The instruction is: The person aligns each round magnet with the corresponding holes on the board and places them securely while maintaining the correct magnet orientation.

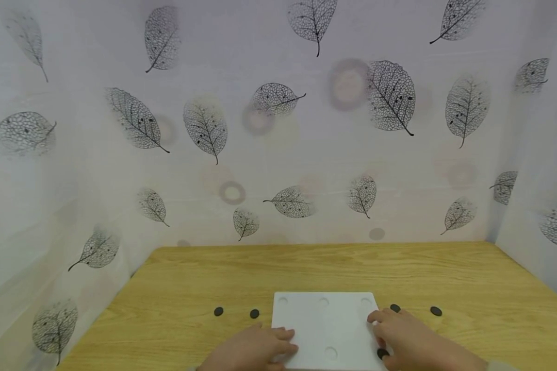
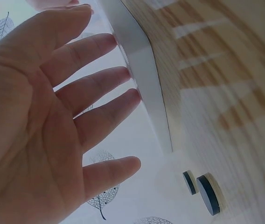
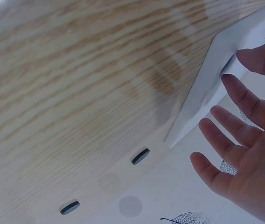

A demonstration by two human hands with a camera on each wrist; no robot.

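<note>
A white board point(image 1: 327, 327) with shallow round recesses lies on the wooden table. My left hand point(image 1: 249, 349) rests on its left edge, fingers fairly straight with the tips on the surface. At the board's near right corner my right hand point(image 1: 407, 337) pinches a small black disc point(image 1: 382, 354) between thumb and index finger. The right wrist view shows that disc point(image 3: 228, 64) close over the board, with the other fingers spread and loosely bent. Recesses show along the far edge and at the near middle of the board.
Two black discs lie left of the board, an outer disc point(image 1: 218, 311) and an inner disc point(image 1: 254, 313). To the right are an inner disc point(image 1: 395, 308) beyond my right hand and an outer disc point(image 1: 436, 311). A leaf-patterned curtain point(image 1: 306, 154) surrounds the table point(image 1: 190, 278).
</note>
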